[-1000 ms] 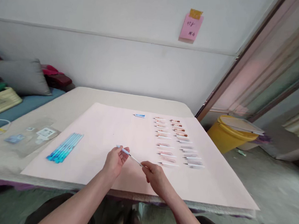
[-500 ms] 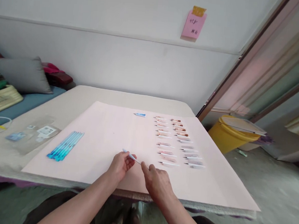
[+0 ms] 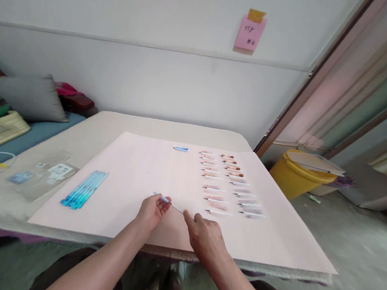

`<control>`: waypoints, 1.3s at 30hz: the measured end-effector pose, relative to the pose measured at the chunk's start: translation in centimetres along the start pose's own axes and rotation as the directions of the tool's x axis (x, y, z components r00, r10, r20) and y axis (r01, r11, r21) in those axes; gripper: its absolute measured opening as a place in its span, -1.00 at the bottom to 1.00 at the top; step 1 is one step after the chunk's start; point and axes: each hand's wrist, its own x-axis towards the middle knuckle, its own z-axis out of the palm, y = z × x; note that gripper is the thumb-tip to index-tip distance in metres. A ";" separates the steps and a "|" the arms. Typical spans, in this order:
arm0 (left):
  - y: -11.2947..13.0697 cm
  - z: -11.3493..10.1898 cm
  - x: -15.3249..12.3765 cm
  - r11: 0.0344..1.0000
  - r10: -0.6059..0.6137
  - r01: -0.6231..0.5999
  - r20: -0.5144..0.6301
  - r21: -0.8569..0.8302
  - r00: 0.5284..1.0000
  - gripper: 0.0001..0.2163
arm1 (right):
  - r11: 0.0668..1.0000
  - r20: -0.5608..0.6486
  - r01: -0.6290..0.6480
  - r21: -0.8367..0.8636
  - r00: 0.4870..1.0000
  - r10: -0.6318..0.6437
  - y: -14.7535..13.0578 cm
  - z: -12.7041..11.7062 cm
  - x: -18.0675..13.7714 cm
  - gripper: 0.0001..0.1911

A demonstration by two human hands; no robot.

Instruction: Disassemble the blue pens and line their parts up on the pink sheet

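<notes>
Near the front of a pale pink sheet [image 3: 131, 167], my left hand [image 3: 151, 211] pinches a light blue pen barrel [image 3: 163, 198] between thumb and fingers. A thin white pen refill [image 3: 177, 208] with a dark tip end slants from the barrel's lower right end to my right hand [image 3: 206, 235]. The right thumb and forefinger are closed on the refill's far end. Whether its tip still sits inside the barrel I cannot tell. To the left lies a row of several blue pens [image 3: 84, 189]. A blue pen barrel with a refill [image 3: 181, 149] lies at the sheet's far edge.
On the right, two columns of white refills [image 3: 220, 201] lie beside pinkish, brown and grey pen parts [image 3: 233, 168]. A clear plastic bag [image 3: 48, 176] rests on the table's left side. A yellow bin [image 3: 287, 172] stands right of the table; a wall closes the back.
My left hand has shifted slightly left with the blue barrel, away from my right hand. More of the white refill, including its dark end, now shows between the hands.
</notes>
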 end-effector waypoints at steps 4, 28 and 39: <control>-0.3 0.2 -0.4 0.999 -0.027 0.026 0.033 0.027 0.999 -0.95 | 1.000 -0.014 0.009 -0.020 1.000 -0.009 0.0 0.0 -0.1 -0.51; -0.6 0.1 -0.2 0.997 -0.069 0.068 0.031 0.029 0.997 -0.93 | 1.000 -0.004 0.011 -0.004 1.000 -0.011 0.1 0.1 0.3 -0.53; 0.6 -0.3 0.6 0.999 0.002 -0.003 -0.021 -0.046 1.000 -0.94 | 1.000 -0.019 0.007 0.008 1.000 -0.007 0.3 -0.2 0.0 -0.53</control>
